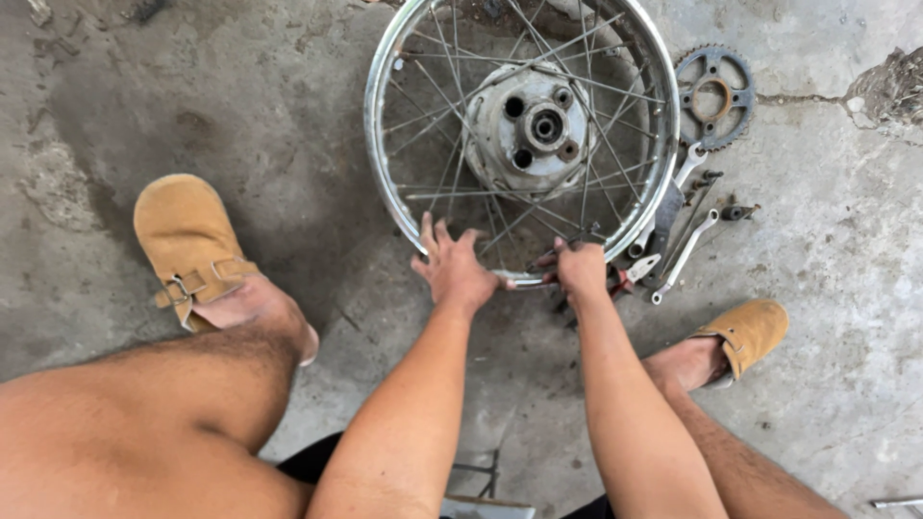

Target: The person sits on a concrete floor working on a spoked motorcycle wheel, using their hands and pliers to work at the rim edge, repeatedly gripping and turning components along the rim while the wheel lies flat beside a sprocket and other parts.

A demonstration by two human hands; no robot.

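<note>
Rough, stained grey concrete floor (240,96), cracked at the right, carries a chrome spoked wheel (385,154) lying flat, its dull cast hub (527,130) at the centre. The left hand (454,269) rests fingers spread on the rim's near edge. The right hand (581,269) is curled shut on a thin spoke (567,240) by the rim. Steel wrenches (685,252) and a toothed sprocket (714,96) lie just right of the wheel.

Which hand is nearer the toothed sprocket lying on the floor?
Right. The right hand grips at the wheel rim's lower edge, below and left of the sprocket, beside the wrenches. The left hand rests on the rim farther left, farther away.
</note>
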